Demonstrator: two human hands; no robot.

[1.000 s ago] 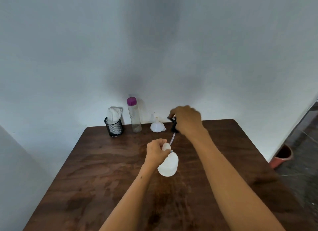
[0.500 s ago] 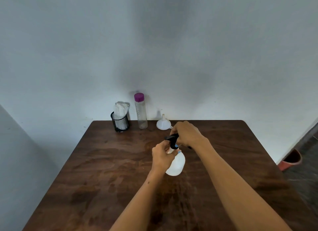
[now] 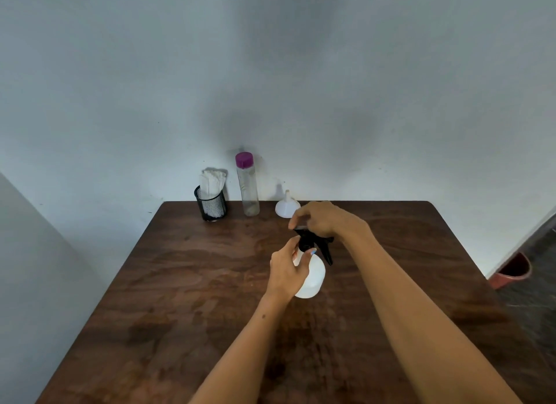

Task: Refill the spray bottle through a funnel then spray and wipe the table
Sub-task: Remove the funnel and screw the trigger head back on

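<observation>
A white spray bottle (image 3: 313, 278) stands near the middle of the brown wooden table (image 3: 186, 283). My left hand (image 3: 287, 268) grips its neck. The black spray head (image 3: 316, 242) sits on the bottle's mouth, and my right hand (image 3: 319, 218) holds the top of it, fingers curled over it. A white funnel (image 3: 285, 206) rests upside down at the back of the table. A clear bottle with a purple cap (image 3: 247, 184) stands to the funnel's left.
A black mesh cup holding white tissues (image 3: 211, 200) stands at the back left by the wall. A red bin (image 3: 511, 271) is on the floor to the right of the table.
My right hand brought the black spray head with its tube from the back of the table onto the bottle's mouth. My left hand stayed on the bottle's neck.
</observation>
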